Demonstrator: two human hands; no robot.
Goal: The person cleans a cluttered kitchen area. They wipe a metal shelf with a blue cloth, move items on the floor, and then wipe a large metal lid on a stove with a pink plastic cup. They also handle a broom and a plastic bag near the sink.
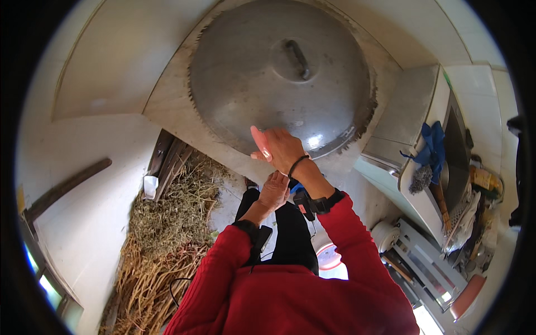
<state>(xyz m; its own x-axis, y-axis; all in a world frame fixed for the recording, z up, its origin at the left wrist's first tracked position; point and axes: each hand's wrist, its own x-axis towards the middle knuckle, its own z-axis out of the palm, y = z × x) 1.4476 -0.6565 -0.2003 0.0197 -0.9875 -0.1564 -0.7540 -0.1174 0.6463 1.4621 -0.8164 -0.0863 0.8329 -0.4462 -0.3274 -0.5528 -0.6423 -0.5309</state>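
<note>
My right hand (284, 148) is closed around a smooth pink object (260, 140), whose rounded end sticks out past the thumb side. Its kind is not clear, as my fingers hide the rest. Just below, my left hand (274, 190) is raised beside the right wrist, back up, fingers close together. Its palm side is hidden, so I cannot see whether it holds anything. Beyond both hands a large domed metal lid (247, 79) with a dark bar handle (298, 59) covers a round opening in the tiled stove top (169, 98).
Dry straw and stalks (167, 234) are heaped on the floor at left, beside wooden boards (171, 161). To the right, a counter (398, 113) holds a blue cloth (433, 146), a steel-wool scourer (421, 179) and a bottle (485, 179). A grey rack (431, 259) stands below.
</note>
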